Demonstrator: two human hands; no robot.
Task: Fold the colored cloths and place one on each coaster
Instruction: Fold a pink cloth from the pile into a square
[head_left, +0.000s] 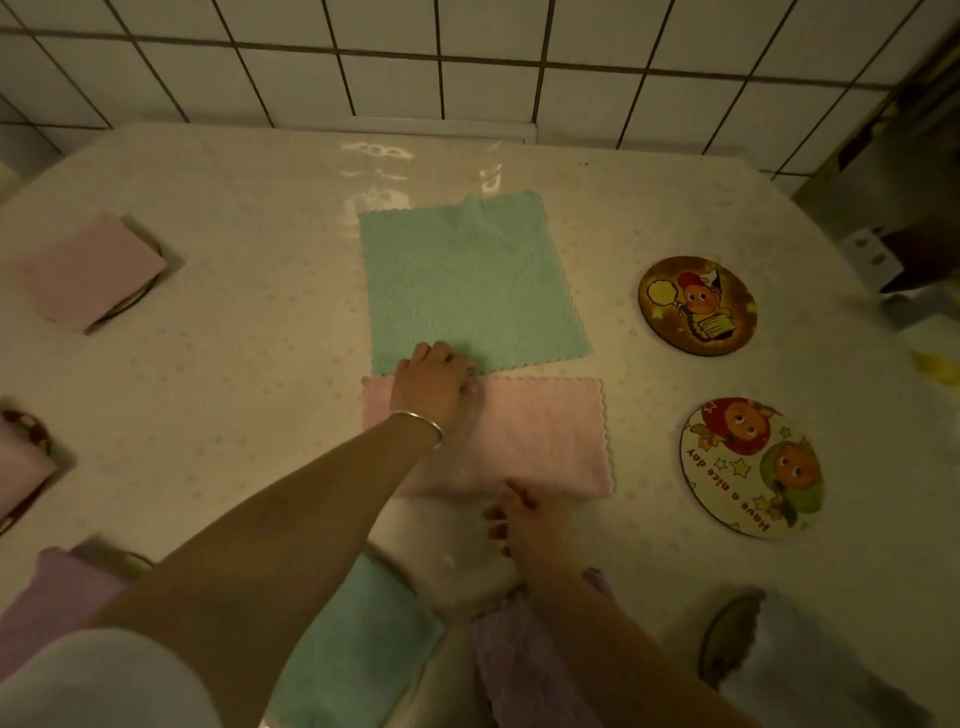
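Head view: the left hand (431, 382) presses fingers-down on the far left corner of the pink cloth (524, 436), likely pinning a fold. The right hand (524, 519), fingers loosely curled, touches its near edge. Two coasters (697, 305) sit bare at right.

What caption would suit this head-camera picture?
Both hands, left and right, folding a pink cloth beside a green cloth and two empty cartoon coasters.
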